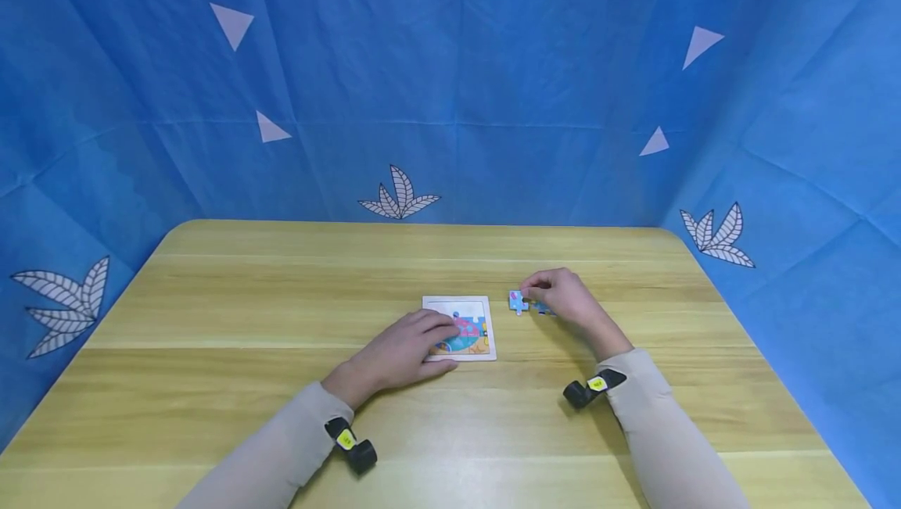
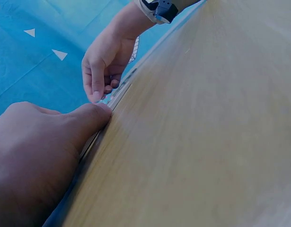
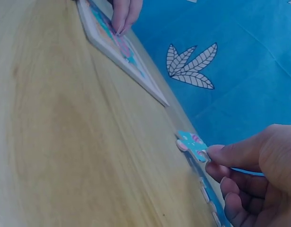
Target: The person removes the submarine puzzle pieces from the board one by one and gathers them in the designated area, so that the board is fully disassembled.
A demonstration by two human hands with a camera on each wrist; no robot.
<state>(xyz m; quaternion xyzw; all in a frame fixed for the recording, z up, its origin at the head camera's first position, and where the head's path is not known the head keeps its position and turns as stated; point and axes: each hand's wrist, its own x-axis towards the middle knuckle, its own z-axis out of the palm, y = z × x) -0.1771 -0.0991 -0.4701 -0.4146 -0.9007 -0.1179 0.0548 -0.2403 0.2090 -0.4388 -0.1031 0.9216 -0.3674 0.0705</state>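
The tabletop (image 1: 450, 439) looks like smooth, faintly glossy wood, the backdrop (image 1: 450, 87) like creased matt cloth.

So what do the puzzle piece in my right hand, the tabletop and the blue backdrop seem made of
Puzzle piece: probably card or thin wood, smooth printed face, flat while pinched. Tabletop: wood or wood-look laminate, satin, with grain and soft glare. Backdrop: likely fabric, matte, showing creases.

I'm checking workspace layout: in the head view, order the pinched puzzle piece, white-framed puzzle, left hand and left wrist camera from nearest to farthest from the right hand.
1. Puzzle piece: pinched by the right hand.
2. White-framed puzzle: left of the piece.
3. Left hand: over the puzzle's left side.
4. Left wrist camera: farthest, lower left.
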